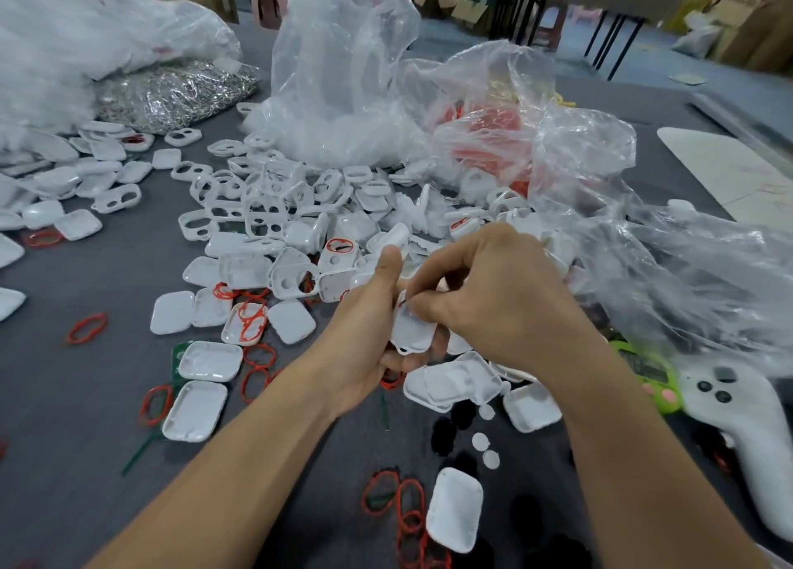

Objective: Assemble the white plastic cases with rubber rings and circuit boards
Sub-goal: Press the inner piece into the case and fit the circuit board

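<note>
Head view, forward-down, close over hands (433,306) at table (86,418).

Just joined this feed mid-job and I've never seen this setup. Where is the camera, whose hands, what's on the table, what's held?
No machine here: a person works with bare hands. The one picture comes from a camera on their head, looking down. The left hand grips a white case while the right hand pinches its upper edge. On the grey table lie loose white case halves, red rubber rings and clear plastic bags; a white controller sits at right.
</note>
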The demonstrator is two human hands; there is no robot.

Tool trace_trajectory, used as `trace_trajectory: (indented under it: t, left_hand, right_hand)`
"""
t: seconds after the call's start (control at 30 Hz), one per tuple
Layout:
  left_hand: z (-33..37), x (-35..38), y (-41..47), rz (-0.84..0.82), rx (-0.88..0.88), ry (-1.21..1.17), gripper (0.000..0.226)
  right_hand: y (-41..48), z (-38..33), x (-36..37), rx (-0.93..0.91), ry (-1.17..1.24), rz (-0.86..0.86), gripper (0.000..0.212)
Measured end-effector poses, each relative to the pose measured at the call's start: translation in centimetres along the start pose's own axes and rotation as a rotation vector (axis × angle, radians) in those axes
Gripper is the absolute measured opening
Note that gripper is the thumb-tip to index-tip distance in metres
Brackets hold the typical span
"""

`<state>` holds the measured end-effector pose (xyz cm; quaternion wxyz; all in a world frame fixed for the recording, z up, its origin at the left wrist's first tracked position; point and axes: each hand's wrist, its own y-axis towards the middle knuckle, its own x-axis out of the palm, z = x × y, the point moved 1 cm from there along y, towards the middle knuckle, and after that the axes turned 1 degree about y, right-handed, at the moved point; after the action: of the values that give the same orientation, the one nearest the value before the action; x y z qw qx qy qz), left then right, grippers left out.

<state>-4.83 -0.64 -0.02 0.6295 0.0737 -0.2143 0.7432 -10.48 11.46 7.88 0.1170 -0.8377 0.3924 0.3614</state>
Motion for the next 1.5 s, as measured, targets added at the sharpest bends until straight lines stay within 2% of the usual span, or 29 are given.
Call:
trace_trajectory:
  t: [0.17,0.37,0.5,0.73,0.9,1.03,1.17,1.27,1.33,1.4,1.43,1.5]
  left_hand:
    - [-0.1,0.2,-0.3,0.045,0.027,-0.003,0.073]
    - [0.1,0.1,0.0,0.003,0.031,0.021,0.082]
    - [-0.2,0.0,0.2,-0.005,0.034,0.024,0.082]
    - [-0.2,-0.1,0.5,0.034,0.02,0.04,0.084]
    - [-0.1,0.0,0.4,0.033,0.025,0.004,0.078]
    - [0.0,0.0,0.6,0.037,0.049,-0.044,0.076]
    - [0.1,0.1,0.6,0.093,0.051,-0.083,0.075]
    - [0.0,0.1,0.5,0.08,0.041,-0.059,0.079]
    - [-0.1,0.0,0.6,0.063,0.044,-0.05,0.076]
    - [-0.1,-0.1,0.8,0.067,0.058,-0.053,0.072]
    - [-0.2,-0.2,0.9,0.07,0.071,-0.049,0.065]
    - [0.0,-0.2,1.0,0.064,0.091,-0.04,0.036]
  right_hand:
    - [0.5,-0.7,0.0,-0.037,-0.152,0.034,0.017]
    - [0.4,0.8,-1.0,0.049,0.048,0.03,0.015]
    - [0.7,0.9,-1.7,0.059,0.04,-0.051,0.016]
    - [2.3,-2.0,-3.0,-0.095,-0.327,-0.274,0.02]
    - [2.4,-2.3,-1.0,-0.092,-0.424,-0.252,0.018]
    - [1.9,-1.7,-0.2,-0.162,-0.433,-0.137,0.014]
    - [1.2,-0.3,1.5,-0.356,-0.455,0.167,0.009]
    - [0.3,1.2,2.3,-0.346,-0.376,0.355,0.004]
    - [-0.5,2.2,2.2,-0.241,-0.195,0.477,0.003]
    - [-1.3,3.3,2.0,-0.039,0.015,0.534,0.004]
    - [-1.7,3.8,2.0,0.057,0.098,0.539,0.004]
    - [-2.6,4.6,2.5,0.195,0.225,0.505,0.009]
